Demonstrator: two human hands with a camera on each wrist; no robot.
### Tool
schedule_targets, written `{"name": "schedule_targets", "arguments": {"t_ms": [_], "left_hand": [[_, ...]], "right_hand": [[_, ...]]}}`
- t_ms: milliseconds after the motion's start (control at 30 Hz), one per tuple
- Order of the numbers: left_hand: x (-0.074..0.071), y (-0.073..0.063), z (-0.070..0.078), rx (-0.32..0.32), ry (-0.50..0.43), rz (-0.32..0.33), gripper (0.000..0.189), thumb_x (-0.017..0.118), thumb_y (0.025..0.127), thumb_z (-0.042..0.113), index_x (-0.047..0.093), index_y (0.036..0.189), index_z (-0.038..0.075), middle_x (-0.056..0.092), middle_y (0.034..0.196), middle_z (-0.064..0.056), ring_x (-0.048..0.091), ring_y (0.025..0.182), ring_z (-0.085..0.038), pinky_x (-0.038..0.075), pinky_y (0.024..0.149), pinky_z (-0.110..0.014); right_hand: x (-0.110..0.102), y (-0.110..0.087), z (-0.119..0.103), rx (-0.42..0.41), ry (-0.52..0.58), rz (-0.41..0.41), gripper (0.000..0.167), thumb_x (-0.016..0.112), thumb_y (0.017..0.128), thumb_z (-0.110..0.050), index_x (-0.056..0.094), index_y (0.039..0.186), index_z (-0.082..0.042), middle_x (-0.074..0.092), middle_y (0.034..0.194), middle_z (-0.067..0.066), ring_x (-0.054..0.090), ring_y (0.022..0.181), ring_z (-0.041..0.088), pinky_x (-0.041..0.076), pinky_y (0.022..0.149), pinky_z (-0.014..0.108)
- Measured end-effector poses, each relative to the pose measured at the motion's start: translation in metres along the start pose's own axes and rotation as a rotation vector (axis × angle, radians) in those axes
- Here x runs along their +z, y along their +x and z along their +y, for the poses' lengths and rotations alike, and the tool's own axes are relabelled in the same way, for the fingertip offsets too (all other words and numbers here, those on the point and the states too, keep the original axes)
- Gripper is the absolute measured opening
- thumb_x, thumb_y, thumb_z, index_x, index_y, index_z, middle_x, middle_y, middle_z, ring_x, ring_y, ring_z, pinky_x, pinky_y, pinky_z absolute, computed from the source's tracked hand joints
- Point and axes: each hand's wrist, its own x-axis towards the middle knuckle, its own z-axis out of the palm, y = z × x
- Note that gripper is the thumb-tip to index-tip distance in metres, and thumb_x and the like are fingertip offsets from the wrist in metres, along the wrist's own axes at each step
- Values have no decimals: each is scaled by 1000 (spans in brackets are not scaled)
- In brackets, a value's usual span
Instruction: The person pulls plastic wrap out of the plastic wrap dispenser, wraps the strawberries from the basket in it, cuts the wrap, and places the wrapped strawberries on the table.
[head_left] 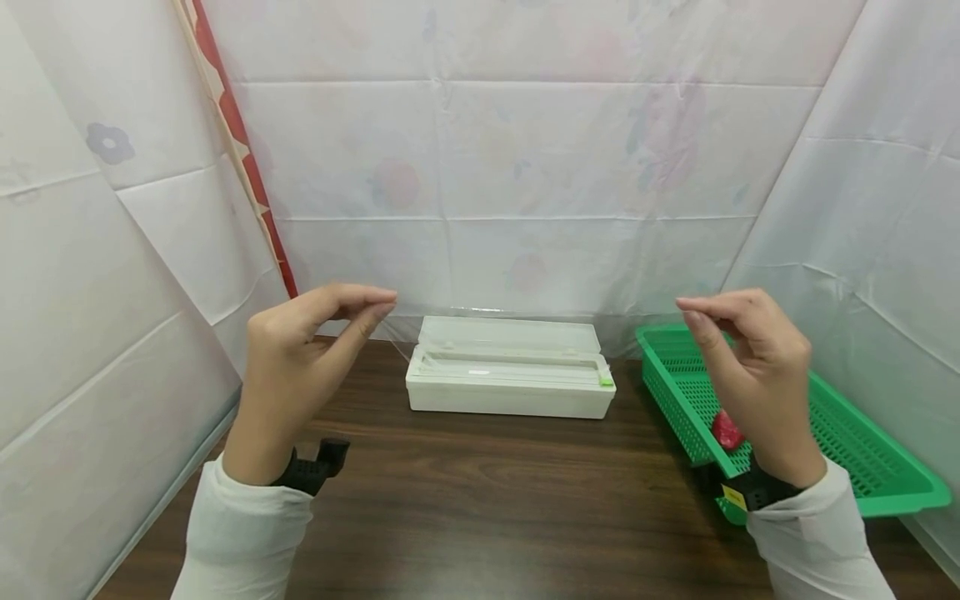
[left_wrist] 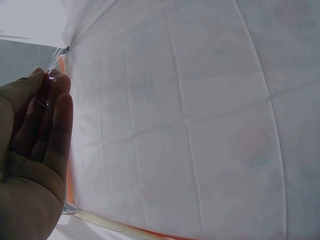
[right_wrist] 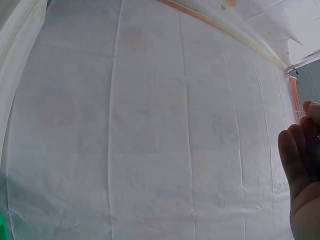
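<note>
A clear sheet of cling film (head_left: 487, 311) spans the space between my two raised hands, showing mostly as faint glints and edges. My left hand (head_left: 303, 358) pinches one corner between thumb and fingertips; in the left wrist view a shiny bit of film (left_wrist: 50, 76) shows at those fingertips. The right hand (head_left: 753, 358) pinches the opposite corner at about the same height. Beyond and below, between the hands, sits a white cling film dispenser (head_left: 510, 400), its lid (head_left: 510, 335) tipped back and a small green slider (head_left: 606, 382) at its right end.
A green perforated basket (head_left: 885, 467) stands on the right, partly behind my right forearm, with a red item (head_left: 726, 432) inside. The dark wooden table (head_left: 480, 508) is bounded by pale plastic sheeting (head_left: 525, 150) at the back and both sides.
</note>
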Motion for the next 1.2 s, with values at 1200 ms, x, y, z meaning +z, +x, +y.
{"name": "schedule_targets", "arguments": {"t_ms": [1200], "left_hand": [[-12,-11,-4,-16,-247,-54,13,79,89,14,79,91,2,75,85,-6,66,73,-6,51,68,-14]], "right_hand": [[-23,-12,-1,145,-90,-124,16,73,87,8,73,102,8,73,97,11,65,90,9,49,78,14]]}}
